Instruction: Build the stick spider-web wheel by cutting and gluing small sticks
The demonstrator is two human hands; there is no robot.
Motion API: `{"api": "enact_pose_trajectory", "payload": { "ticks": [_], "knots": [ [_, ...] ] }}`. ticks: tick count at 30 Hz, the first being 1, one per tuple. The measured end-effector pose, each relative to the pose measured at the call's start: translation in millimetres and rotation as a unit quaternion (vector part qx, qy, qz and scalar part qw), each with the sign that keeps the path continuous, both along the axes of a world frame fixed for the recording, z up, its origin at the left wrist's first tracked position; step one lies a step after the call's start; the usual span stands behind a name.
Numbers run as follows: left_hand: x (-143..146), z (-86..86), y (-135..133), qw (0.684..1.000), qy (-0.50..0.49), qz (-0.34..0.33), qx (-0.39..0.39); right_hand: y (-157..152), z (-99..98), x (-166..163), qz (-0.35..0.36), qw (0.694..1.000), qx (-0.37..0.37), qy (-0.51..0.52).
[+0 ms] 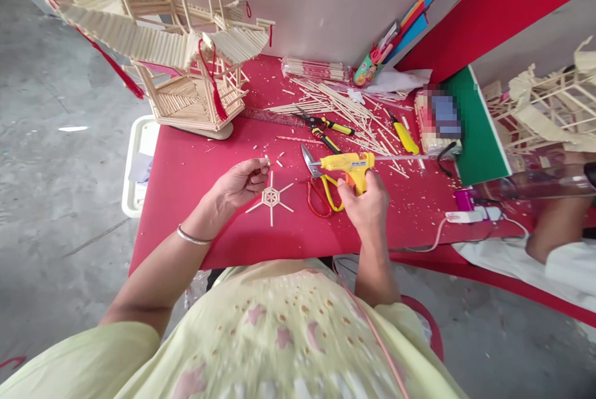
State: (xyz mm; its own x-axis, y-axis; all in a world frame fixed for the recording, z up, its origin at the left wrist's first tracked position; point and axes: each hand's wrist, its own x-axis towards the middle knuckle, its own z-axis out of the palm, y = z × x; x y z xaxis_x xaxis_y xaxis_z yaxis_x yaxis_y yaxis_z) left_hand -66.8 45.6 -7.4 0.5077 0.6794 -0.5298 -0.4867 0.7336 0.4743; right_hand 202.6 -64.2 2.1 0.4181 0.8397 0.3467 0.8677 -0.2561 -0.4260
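Observation:
My left hand (243,183) is pinched on a short piece of wooden stick (267,161), held just above the red table. Right below it lies a small star-shaped frame of sticks (270,198), six arms running out from a hexagonal centre. In my right hand (367,200) is a yellow hot glue gun (348,163), its nozzle pointing left toward my left hand and a clear glue stick out of its back. Under the gun lie scissors (321,191) with one red and one yellow handle, partly covered. Two cut bits of stick lie near my left fingertips.
A stick-built pavilion (186,101) with red tassels stands at the left back. Loose sticks (344,107), black-yellow pliers (326,129), a yellow utility knife (404,133) and a pen holder (367,67) lie behind. A co-worker's arm (563,219) is at right, beside a power strip (470,216).

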Motion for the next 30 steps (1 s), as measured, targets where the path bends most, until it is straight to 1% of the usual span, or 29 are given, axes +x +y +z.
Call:
{"api": "enact_pose_trajectory", "payload": {
  "ticks": [2, 5, 7, 9, 11, 12, 13, 14, 15, 16, 17, 18, 20, 23, 26, 30],
  "knots": [
    [1, -0.4, -1, 1.000, 0.009, 0.002, 0.005, -6, -9.3, 27, -0.047, 0.997, -0.051, 0.040],
    [4, -0.5, -2, 1.000, 0.016, -0.001, 0.019, -12, -25.6, 65, -0.112, 0.980, -0.145, 0.077],
    [5, -0.9, -3, 0.999, 0.021, -0.001, 0.030, -14, -32.6, 80, -0.139, 0.971, -0.183, 0.059],
    [5, -1.9, -4, 0.999, 0.024, 0.004, 0.040, -17, -32.6, 83, -0.152, 0.971, -0.185, -0.007],
    [5, -3.2, -3, 0.999, 0.023, 0.008, 0.046, -20, -25.9, 73, -0.145, 0.975, -0.142, -0.087],
    [5, -4.0, -3, 0.999, 0.022, 0.009, 0.048, -22, -21.0, 64, -0.128, 0.979, -0.111, -0.114],
    [4, -4.9, -3, 0.999, 0.019, 0.010, 0.049, -24, -16.0, 52, -0.098, 0.984, -0.082, -0.124],
    [4, -5.7, -2, 0.999, 0.016, 0.010, 0.049, -25, -11.7, 39, -0.052, 0.990, -0.065, -0.117],
    [4, -6.5, -2, 0.999, 0.014, 0.009, 0.049, -26, -8.4, 25, 0.003, 0.993, -0.062, -0.102],
    [4, -7.1, -2, 0.999, 0.012, 0.007, 0.048, -25, -6.5, 11, 0.062, 0.991, -0.078, -0.085],
    [3, -7.6, -2, 0.999, 0.011, 0.005, 0.047, -24, -6.2, -2, 0.108, 0.986, -0.106, -0.076],
    [3, -7.9, -2, 0.999, 0.010, 0.003, 0.045, -23, -7.0, -13, 0.135, 0.979, -0.135, -0.077],
    [2, -7.7, -3, 0.999, 0.009, 0.002, 0.041, -18, -10.6, -29, 0.146, 0.967, -0.187, -0.091],
    [0, -5.8, -3, 0.999, 0.007, 0.014, 0.034, -10, -14.6, -37, 0.124, 0.959, -0.231, -0.111],
    [0, -3.8, -2, 0.999, 0.010, 0.027, 0.027, -4, -14.4, -35, 0.117, 0.954, -0.245, -0.130],
    [0, -4.2, 0, 0.999, 0.018, 0.040, 0.022, -1, -17.1, -29, 0.099, 0.957, -0.236, -0.136]
  ]
}}
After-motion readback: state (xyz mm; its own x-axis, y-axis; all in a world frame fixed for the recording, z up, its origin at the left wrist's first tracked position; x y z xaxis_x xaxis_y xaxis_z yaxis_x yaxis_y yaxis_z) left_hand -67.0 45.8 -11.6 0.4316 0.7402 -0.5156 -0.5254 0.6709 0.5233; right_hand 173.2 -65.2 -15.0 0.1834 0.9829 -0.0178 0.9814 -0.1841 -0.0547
